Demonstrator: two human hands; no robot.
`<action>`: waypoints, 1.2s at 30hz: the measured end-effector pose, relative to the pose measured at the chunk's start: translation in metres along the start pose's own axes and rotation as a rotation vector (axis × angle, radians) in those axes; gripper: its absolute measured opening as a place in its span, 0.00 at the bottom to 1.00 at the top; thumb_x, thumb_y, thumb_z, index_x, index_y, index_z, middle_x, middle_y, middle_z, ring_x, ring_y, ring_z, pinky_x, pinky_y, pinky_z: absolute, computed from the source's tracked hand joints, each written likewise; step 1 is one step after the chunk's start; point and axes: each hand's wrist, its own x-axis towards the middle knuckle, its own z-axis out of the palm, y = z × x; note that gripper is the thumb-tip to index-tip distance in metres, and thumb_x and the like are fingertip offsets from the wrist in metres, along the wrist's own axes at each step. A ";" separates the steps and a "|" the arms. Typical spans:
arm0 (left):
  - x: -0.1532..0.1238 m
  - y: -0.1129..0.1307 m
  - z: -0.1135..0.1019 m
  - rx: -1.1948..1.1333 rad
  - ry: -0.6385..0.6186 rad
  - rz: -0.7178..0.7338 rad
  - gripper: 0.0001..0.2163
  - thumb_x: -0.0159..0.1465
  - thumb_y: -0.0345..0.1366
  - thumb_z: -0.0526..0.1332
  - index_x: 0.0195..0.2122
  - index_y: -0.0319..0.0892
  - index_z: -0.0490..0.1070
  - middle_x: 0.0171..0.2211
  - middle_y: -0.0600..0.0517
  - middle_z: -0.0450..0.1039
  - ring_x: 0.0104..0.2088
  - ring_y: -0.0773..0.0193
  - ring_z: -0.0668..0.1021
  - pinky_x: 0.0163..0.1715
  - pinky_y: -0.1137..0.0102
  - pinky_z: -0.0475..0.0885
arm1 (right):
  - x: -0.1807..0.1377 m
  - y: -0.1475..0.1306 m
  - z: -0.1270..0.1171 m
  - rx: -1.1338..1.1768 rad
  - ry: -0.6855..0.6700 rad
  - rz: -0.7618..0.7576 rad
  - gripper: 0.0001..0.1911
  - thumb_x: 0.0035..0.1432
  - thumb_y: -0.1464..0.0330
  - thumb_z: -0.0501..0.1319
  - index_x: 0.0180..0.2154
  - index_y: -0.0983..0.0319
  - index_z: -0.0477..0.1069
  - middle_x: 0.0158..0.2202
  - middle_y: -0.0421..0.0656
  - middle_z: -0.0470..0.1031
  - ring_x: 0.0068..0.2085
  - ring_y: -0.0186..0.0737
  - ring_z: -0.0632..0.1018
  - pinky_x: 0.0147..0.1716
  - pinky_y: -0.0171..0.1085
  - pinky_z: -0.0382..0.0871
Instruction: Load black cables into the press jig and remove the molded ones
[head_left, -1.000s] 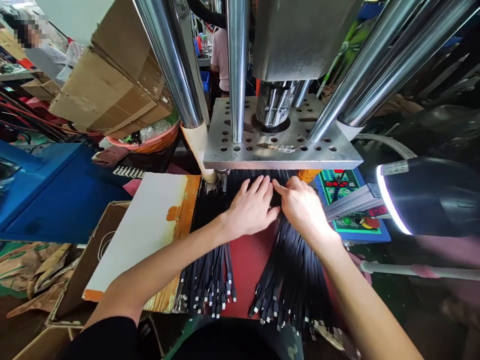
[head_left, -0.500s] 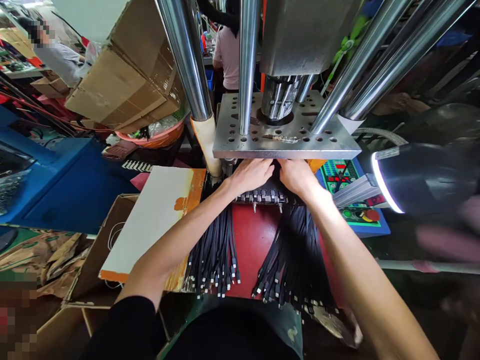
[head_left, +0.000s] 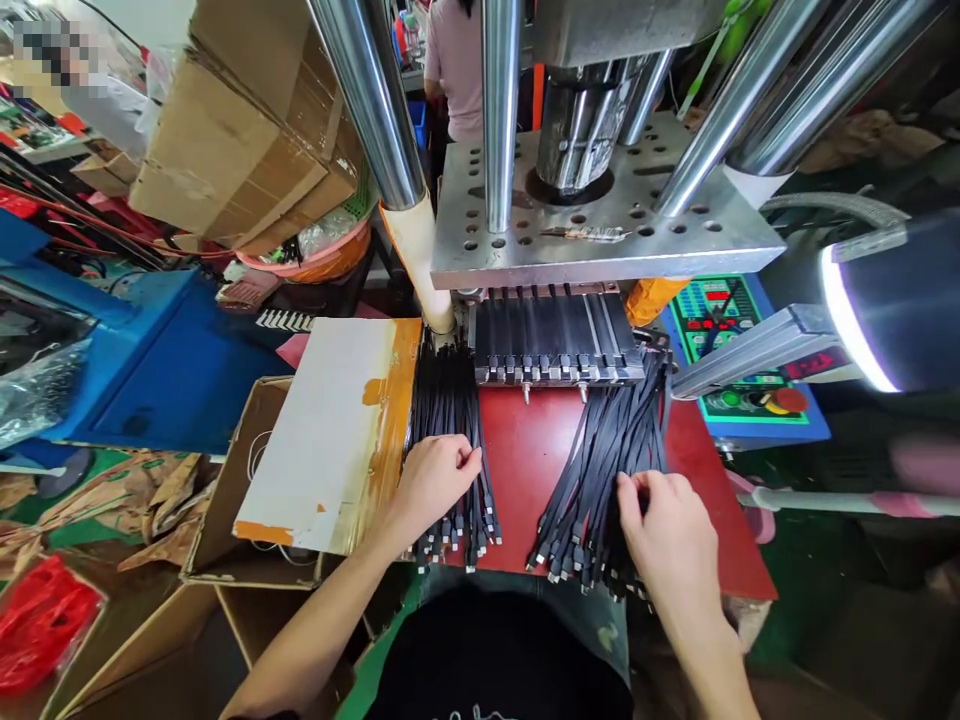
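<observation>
My left hand (head_left: 442, 475) is over the left bundle of black cables (head_left: 446, 400), its fingers curled in; whether a cable is between them is hidden. Beside the right bundle of black cables (head_left: 604, 440), my right hand (head_left: 667, 520) has its thumb and fingers curled close together at the cables, and I cannot make out what they pinch. Both bundles lie lengthwise on the red table (head_left: 521, 440), with pale metal plug ends toward me. Behind them sits a black mould block (head_left: 555, 335) with several cables laid in its grooves and plugs along its front edge.
A thick steel press plate (head_left: 600, 255) on shiny guide posts (head_left: 499, 120) hangs above the mould. At right are a control panel (head_left: 739, 350) and a lit lamp (head_left: 855, 320). A white board (head_left: 322, 420) and an open carton (head_left: 240, 480) stand at left.
Both hands have drawn back from the mould under the press plate toward me, down to the cable bundles. The mould with its cables is now uncovered. The camera view has shifted.
</observation>
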 end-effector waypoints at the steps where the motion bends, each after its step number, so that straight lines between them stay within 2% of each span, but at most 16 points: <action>1: -0.001 -0.001 -0.004 -0.105 -0.014 0.006 0.18 0.74 0.38 0.61 0.25 0.43 0.70 0.24 0.54 0.73 0.28 0.64 0.77 0.32 0.70 0.65 | 0.002 0.000 -0.006 0.075 -0.001 0.031 0.28 0.75 0.44 0.48 0.30 0.54 0.68 0.31 0.50 0.74 0.34 0.56 0.75 0.33 0.49 0.66; 4: -0.015 0.001 -0.008 -0.613 -0.179 0.029 0.18 0.71 0.46 0.63 0.27 0.42 0.74 0.23 0.55 0.72 0.23 0.68 0.72 0.27 0.72 0.65 | -0.005 -0.015 -0.030 0.406 -0.047 0.122 0.25 0.71 0.43 0.58 0.31 0.54 0.71 0.27 0.43 0.74 0.27 0.47 0.74 0.27 0.43 0.66; 7: -0.034 0.016 0.000 -1.001 -0.360 0.040 0.22 0.66 0.57 0.68 0.30 0.40 0.80 0.24 0.54 0.72 0.21 0.68 0.72 0.22 0.73 0.65 | -0.025 -0.050 -0.050 0.723 -0.214 0.089 0.21 0.72 0.48 0.62 0.32 0.55 0.73 0.23 0.39 0.71 0.23 0.40 0.71 0.22 0.38 0.64; 9: -0.046 0.030 0.009 -1.143 -0.385 0.042 0.24 0.63 0.59 0.71 0.30 0.40 0.80 0.24 0.54 0.71 0.21 0.68 0.73 0.21 0.73 0.65 | -0.038 -0.072 -0.057 0.836 -0.329 0.008 0.21 0.74 0.52 0.62 0.31 0.56 0.73 0.23 0.38 0.72 0.23 0.38 0.72 0.22 0.35 0.65; 11: -0.054 0.041 0.015 -1.216 -0.369 0.052 0.23 0.62 0.58 0.73 0.27 0.40 0.78 0.23 0.55 0.70 0.21 0.70 0.72 0.22 0.73 0.66 | -0.045 -0.085 -0.060 0.887 -0.419 -0.051 0.22 0.75 0.54 0.61 0.29 0.57 0.72 0.23 0.38 0.73 0.24 0.37 0.73 0.24 0.34 0.67; 14: -0.064 0.045 0.018 -1.157 -0.274 0.126 0.20 0.63 0.50 0.73 0.22 0.41 0.74 0.22 0.56 0.68 0.22 0.71 0.69 0.24 0.73 0.64 | -0.046 -0.085 -0.061 0.909 -0.564 -0.045 0.24 0.73 0.53 0.64 0.27 0.59 0.73 0.23 0.39 0.74 0.25 0.35 0.73 0.27 0.33 0.67; 17: -0.072 0.042 0.016 -0.986 -0.232 0.254 0.17 0.64 0.43 0.70 0.21 0.42 0.75 0.22 0.55 0.70 0.24 0.68 0.70 0.27 0.70 0.64 | -0.042 -0.080 -0.059 0.990 -0.632 0.080 0.23 0.69 0.48 0.67 0.31 0.60 0.78 0.27 0.40 0.76 0.27 0.37 0.73 0.27 0.34 0.68; 19: -0.077 0.037 0.016 -0.892 -0.270 0.301 0.15 0.66 0.42 0.69 0.22 0.43 0.76 0.24 0.53 0.74 0.26 0.65 0.73 0.29 0.68 0.66 | -0.040 -0.083 -0.054 1.059 -0.608 0.130 0.26 0.68 0.45 0.66 0.31 0.60 0.78 0.28 0.41 0.75 0.28 0.38 0.73 0.28 0.35 0.68; 23: -0.084 0.025 0.025 -0.730 -0.351 0.332 0.15 0.68 0.44 0.68 0.24 0.47 0.80 0.28 0.52 0.81 0.29 0.57 0.80 0.33 0.63 0.71 | -0.036 -0.095 -0.044 1.067 -0.515 0.096 0.29 0.70 0.46 0.65 0.24 0.60 0.77 0.29 0.44 0.76 0.30 0.40 0.75 0.31 0.36 0.72; 27: -0.087 0.014 0.038 -0.486 -0.433 0.417 0.13 0.68 0.41 0.69 0.25 0.50 0.80 0.26 0.54 0.79 0.28 0.55 0.82 0.30 0.63 0.71 | -0.024 -0.091 -0.042 0.999 -0.366 0.083 0.23 0.68 0.48 0.67 0.31 0.58 0.86 0.30 0.44 0.79 0.30 0.41 0.77 0.30 0.37 0.72; 29: -0.085 0.015 0.036 -0.406 -0.427 0.434 0.10 0.67 0.39 0.71 0.27 0.49 0.82 0.26 0.55 0.78 0.27 0.56 0.81 0.30 0.64 0.71 | -0.019 -0.086 -0.043 0.979 -0.308 0.074 0.20 0.68 0.49 0.67 0.34 0.57 0.88 0.31 0.43 0.80 0.32 0.42 0.78 0.31 0.37 0.74; 31: -0.076 0.022 0.024 -0.431 -0.325 0.387 0.05 0.68 0.39 0.72 0.36 0.47 0.85 0.29 0.54 0.79 0.29 0.59 0.80 0.30 0.66 0.71 | -0.017 -0.084 -0.044 0.986 -0.304 0.056 0.20 0.69 0.49 0.67 0.36 0.56 0.88 0.33 0.44 0.81 0.34 0.44 0.80 0.35 0.38 0.77; 33: -0.062 0.032 0.006 -0.565 -0.158 0.357 0.11 0.69 0.42 0.72 0.48 0.45 0.86 0.35 0.52 0.81 0.32 0.61 0.80 0.32 0.69 0.73 | -0.020 -0.084 -0.044 0.996 -0.351 0.016 0.20 0.70 0.50 0.66 0.35 0.56 0.87 0.31 0.43 0.80 0.34 0.44 0.79 0.35 0.38 0.77; 34: -0.054 0.038 -0.003 -0.642 -0.091 0.381 0.14 0.70 0.44 0.71 0.52 0.43 0.85 0.38 0.51 0.81 0.33 0.62 0.80 0.33 0.70 0.74 | -0.022 -0.086 -0.044 0.993 -0.375 -0.013 0.21 0.71 0.50 0.65 0.33 0.56 0.86 0.30 0.43 0.78 0.32 0.43 0.78 0.34 0.38 0.76; 36: -0.039 0.048 -0.017 -0.749 -0.022 0.500 0.14 0.72 0.45 0.70 0.48 0.40 0.85 0.40 0.48 0.81 0.34 0.64 0.80 0.35 0.70 0.75 | -0.026 -0.088 -0.044 0.972 -0.388 -0.072 0.23 0.73 0.53 0.64 0.29 0.57 0.81 0.28 0.42 0.76 0.30 0.41 0.76 0.31 0.37 0.73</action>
